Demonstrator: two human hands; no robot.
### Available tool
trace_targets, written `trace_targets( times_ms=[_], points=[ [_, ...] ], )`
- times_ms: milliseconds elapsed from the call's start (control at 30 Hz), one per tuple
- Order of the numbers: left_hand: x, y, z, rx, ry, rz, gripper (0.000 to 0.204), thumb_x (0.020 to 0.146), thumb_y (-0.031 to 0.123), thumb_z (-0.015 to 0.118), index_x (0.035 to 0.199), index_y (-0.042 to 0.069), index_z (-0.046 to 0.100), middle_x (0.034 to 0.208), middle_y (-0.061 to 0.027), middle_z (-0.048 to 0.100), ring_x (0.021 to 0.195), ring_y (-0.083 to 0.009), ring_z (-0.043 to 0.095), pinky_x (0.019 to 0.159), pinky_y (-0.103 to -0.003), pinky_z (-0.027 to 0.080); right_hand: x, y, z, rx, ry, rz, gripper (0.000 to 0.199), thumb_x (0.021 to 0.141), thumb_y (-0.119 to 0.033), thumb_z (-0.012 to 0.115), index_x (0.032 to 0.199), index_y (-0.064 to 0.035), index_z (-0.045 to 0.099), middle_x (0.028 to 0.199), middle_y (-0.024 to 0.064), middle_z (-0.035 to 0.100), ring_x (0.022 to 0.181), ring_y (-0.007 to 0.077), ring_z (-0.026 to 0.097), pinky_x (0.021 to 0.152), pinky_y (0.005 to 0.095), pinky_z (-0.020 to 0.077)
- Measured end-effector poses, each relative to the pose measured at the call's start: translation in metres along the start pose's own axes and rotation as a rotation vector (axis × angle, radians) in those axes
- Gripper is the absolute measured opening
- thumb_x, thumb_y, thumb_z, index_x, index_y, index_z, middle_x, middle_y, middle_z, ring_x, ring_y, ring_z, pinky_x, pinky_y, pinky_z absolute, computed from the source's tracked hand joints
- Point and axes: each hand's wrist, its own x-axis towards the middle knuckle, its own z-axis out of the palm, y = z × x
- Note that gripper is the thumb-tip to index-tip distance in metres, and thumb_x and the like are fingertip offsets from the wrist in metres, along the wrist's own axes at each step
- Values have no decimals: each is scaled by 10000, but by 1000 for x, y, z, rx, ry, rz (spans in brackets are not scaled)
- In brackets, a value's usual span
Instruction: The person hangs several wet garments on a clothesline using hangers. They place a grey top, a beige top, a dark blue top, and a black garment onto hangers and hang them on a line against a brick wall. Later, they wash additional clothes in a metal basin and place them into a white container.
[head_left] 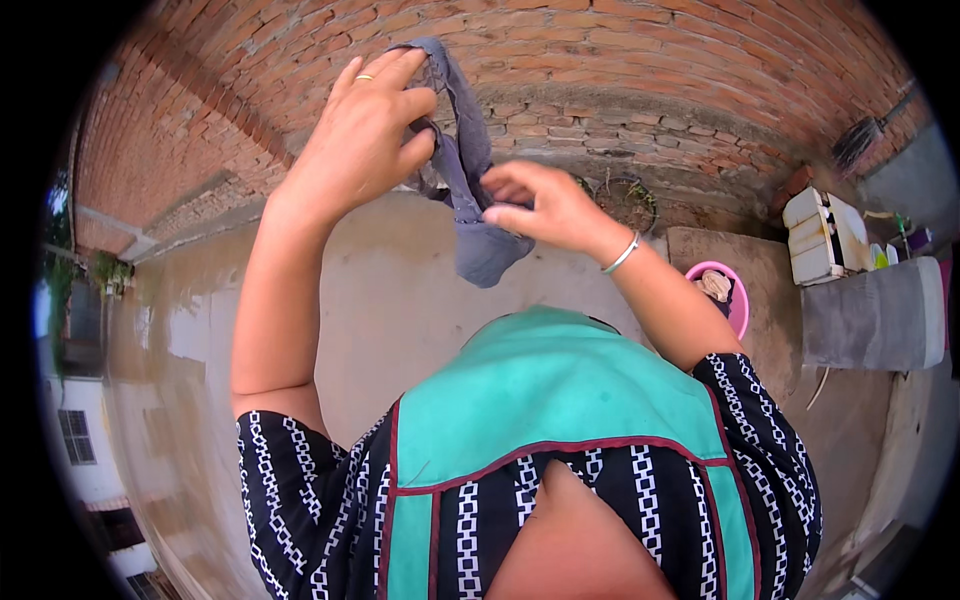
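Seemingly opening out a grey cloth (473, 140), hanging from curled, gripping left fingers (418, 102) beside half-open right fingers (514, 172) of uncertain hold, likely needing a pinch from the latter next.

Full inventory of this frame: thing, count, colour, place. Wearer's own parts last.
grey cloth: 1, grey, held up top centre
brick walls: reddish brown, behind and left; count unclear
ground: grey-brown, below the cloth, wet-looking at left
plants: some, green, at the back wall's foot
brush-like object: 1, dark, upper right
container: 1, off-white with brown stains, right
concrete slab: 1, grey, in front of the container
pink basin: 1, pink, right, fabric inside
window: 1, dark, far left
apron: 1, green with maroon trim, on wearer
ring: 1, gold, left hand
bangle: 1, silvery, right wrist
left hand: 1, gripping the cloth
right hand: 1, at the cloth, grip unclear
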Motion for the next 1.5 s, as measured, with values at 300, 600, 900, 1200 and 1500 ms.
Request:
trace_targets(
  times_ms=[300, 600, 900, 1200, 1500],
  points=[
    [-33, -28, 7, -81, -145, -309, 225, 708, 108, 568, 915, 27, 605, 1013, -167, 620, 1000, -299, 559, 1007, -490, 327, 4, -19, -14, 133, -191, 196, 178, 846, -127, 575, 996, -32, 583, 844, 82, 618, 768, 147, 553, 724, 300, 454],
    [-67, 40, 145, -1711, -335, -349, 330, 857, 233, 632, 1103, 38, 531, 1014, -29, 565, 951, -98, 511, 829, -267, 421, 12, 4, -41, 354, -514, 247, 201, 762, -92, 473, 889, -31, 618, 765, -19, 576, 746, 62, 501, 678, 232, 428],
    [-63, 62, 162, -1985, -49, -611, 231, 867, 204, 612, 1010, 27, 576, 911, 8, 592, 840, -75, 539, 758, -240, 447, -13, 14, -16, -119, 135, 21, 180, 827, -164, 615, 925, -14, 597, 798, 52, 610, 795, 130, 582, 735, 273, 474],
    [-61, 75, 157, -1518, 77, -530, 139, 831, 100, 640, 934, 38, 568, 804, 26, 581, 723, -29, 513, 644, -200, 436, -42, 9, 7, 56, 179, 289, 270, 833, -242, 637, 937, 7, 632, 837, 104, 641, 763, 179, 622, 683, 297, 488],
    [-67, 76, 152, -1322, -16, -642, 135, 841, 122, 632, 873, 51, 521, 699, 50, 535, 641, -11, 454, 558, -187, 378, -38, -1, 19, -93, 173, 280, 187, 812, -150, 621, 934, -11, 643, 801, 119, 611, 730, 231, 605, 662, 310, 473]
  ],
)
